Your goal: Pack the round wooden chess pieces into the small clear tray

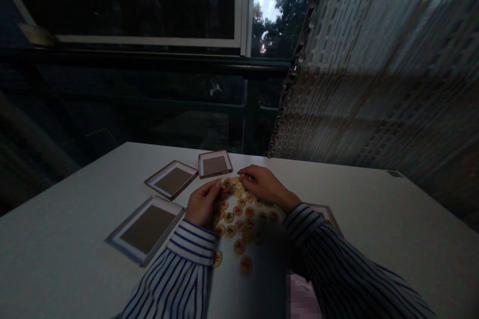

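Note:
Several round, pale Chinese chess pieces (240, 225) marked with red or black characters are spread on the white table between my arms. My left hand (202, 204) is closed, pinching one chess piece (226, 183) with a dark character between thumb and fingers. My right hand (264, 183) bends over the far edge of the pieces, its fingertips close to a few plain-faced pieces (238, 187). Its thumb and index finger look slightly apart, and I see no piece held there. Part of the pile is hidden behind my left hand and in the shadow by my right sleeve.
Three shallow box parts lie left of the pieces: a near tray (144, 254), a middle tray (149, 182) and a far tray (200, 169). Another tray's edge (329, 212) shows behind my right forearm. A beaded curtain (359, 84) and window (239, 10) stand beyond the table.

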The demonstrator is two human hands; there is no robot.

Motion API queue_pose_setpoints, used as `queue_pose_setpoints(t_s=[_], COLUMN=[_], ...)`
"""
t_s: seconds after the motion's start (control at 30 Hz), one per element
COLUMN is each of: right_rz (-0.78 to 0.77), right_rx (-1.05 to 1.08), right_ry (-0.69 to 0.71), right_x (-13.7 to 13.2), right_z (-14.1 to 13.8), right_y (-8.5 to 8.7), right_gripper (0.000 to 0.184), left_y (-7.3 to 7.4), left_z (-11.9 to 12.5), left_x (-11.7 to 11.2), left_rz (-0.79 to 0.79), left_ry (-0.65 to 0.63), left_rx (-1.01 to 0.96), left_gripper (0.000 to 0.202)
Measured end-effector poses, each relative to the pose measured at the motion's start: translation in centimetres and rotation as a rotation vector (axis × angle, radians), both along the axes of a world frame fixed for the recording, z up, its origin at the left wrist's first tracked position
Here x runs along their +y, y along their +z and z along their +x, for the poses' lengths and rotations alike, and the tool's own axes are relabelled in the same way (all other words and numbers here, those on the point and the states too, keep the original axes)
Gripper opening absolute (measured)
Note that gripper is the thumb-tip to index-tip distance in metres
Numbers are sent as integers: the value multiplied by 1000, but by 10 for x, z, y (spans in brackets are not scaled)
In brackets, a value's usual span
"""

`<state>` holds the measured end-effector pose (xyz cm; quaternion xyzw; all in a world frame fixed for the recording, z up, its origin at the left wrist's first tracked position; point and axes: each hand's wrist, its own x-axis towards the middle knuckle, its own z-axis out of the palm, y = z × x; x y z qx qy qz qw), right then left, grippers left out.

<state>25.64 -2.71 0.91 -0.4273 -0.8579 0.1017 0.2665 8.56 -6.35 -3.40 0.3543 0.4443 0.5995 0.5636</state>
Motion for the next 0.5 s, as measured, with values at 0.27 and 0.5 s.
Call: queue_pose_setpoints(t_s=[0.27,0.5], right_rz=[-21,-31], right_rx=[121,72], right_ry=[162,173], right_x=[-8,-12], right_z=[-16,-20], right_y=[4,6], right_gripper=[31,33], left_y=[3,3], left_z=[-1,-4], left_x=[0,1], left_rz=[9,16], left_ry=[6,1], left_rx=[2,47], left_gripper=[37,43])
